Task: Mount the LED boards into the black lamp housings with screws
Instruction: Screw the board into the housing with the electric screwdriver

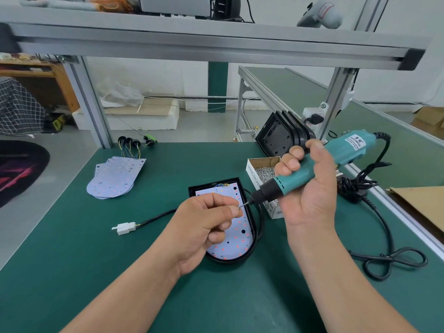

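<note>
Green bench (96, 272) bears the housing (228, 260) under left hand (206, 227), beside right hand (310, 188).

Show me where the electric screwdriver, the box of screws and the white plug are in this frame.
electric screwdriver (347, 152), head view, on its teal upper body.
box of screws (252, 175), head view, on its white side wall.
white plug (123, 228), head view, on the plug's body.

One view: a head-worn wide-angle camera. It sits above the black lamp housing (225, 260), on the operator's side of it, facing forward and down. The housing is near, just below frame centre. Beyond the housing the field takes in the floor (192, 127); above the housing, the shelf rail (216, 48).
</note>
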A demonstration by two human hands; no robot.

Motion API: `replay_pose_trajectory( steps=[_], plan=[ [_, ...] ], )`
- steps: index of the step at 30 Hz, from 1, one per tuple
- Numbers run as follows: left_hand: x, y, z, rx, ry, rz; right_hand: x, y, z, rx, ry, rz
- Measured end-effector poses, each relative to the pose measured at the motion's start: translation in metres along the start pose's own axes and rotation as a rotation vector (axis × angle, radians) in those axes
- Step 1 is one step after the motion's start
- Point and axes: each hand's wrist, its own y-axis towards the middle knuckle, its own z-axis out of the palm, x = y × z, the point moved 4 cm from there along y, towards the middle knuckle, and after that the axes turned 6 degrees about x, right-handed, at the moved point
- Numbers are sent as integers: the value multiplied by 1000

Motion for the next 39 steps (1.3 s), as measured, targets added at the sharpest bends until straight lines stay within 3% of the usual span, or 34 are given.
replay_pose_trajectory(
  steps=[6,26,31,33,36,39],
  plan=[
    [-3,2,-3,-46,140,85,-6,0,-1,-41,-16,23],
    [-3,1,-3,7,152,88,-14,-2,-14,-198,96,69],
    [-17,5,-25,-152,179,86,-13,-2,-13,-198,87,68],
    [-25,9,-43,-285,334,103,-14,-2,-13,-190,71,73],
    [-32,10,-65,-494,900,71,-16,-3,-12,-161,39,84],
    [-25,13,-71,-439,1047,-16,-19,-3,-9,-132,-11,108]
  ],
)
